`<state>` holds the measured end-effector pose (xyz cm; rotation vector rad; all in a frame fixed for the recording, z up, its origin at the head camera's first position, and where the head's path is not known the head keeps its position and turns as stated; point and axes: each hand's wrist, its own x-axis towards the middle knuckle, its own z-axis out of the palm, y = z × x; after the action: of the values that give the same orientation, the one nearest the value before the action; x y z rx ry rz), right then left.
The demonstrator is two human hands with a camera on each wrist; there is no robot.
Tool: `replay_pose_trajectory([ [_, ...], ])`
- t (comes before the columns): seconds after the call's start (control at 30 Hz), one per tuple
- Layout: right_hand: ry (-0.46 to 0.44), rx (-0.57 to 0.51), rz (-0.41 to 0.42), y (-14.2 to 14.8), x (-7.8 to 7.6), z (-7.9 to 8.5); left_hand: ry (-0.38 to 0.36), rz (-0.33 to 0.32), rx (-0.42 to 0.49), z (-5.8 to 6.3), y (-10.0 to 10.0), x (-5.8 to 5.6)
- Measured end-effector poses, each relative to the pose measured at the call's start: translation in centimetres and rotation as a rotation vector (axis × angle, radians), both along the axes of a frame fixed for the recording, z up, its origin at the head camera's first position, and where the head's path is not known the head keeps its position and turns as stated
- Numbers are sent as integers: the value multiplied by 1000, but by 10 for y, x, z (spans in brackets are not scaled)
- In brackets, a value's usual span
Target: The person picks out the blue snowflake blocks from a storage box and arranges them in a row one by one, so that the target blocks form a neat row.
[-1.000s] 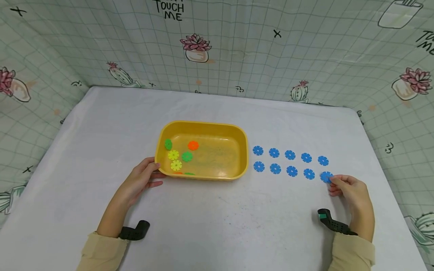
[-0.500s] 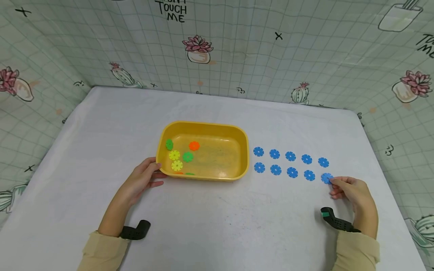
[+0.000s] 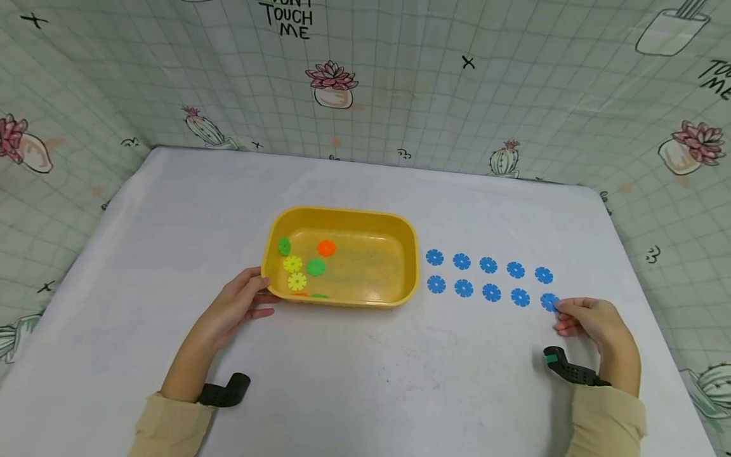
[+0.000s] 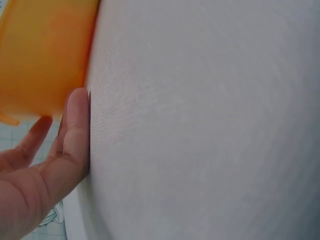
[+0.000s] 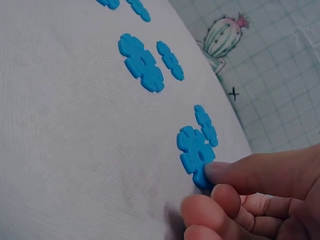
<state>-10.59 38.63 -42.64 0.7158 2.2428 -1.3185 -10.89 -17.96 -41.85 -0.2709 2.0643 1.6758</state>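
At the yellow tray's near left corner rests my left hand, fingers mostly straight. In the left wrist view the fingers touch the tray's wall low by the table. On the right, my right hand pinches the edge of a blue snowflake disc, the last in the nearer row. The right wrist view shows the thumb on this disc, which lies flat or nearly so. Other blue snowflake discs lie in two rows.
Inside the tray are green, yellow and orange notched discs, mostly toward its left end. A white cloth covers the table. Behind hangs a gridded curtain with plant drawings. Each wrist wears a black band.
The right forearm and wrist have shifted slightly to the right while the fingertips stay at the same blue disc. The left hand and tray look unmoved apart from small camera motion.
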Motion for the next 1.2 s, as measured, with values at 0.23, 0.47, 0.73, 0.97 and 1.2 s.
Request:
replay_pose_trajectory([
  [0.23, -31, 20, 15, 0, -1, 0, -6, -8, 18, -1, -2, 4],
  [0.47, -38, 30, 17, -2, -1, 2, -2, -10, 26, 0, -3, 5],
  [0.73, -31, 68, 38, -2, 2, 5, -3, -18, 35, 1, -2, 4],
  [0.97, -21, 60, 43, -1, 1, 5, -9, -24, 31, 1, -2, 4],
  [1.2, 6, -21, 67, 1, 3, 7, -14, -48, 43, 3, -7, 6],
])
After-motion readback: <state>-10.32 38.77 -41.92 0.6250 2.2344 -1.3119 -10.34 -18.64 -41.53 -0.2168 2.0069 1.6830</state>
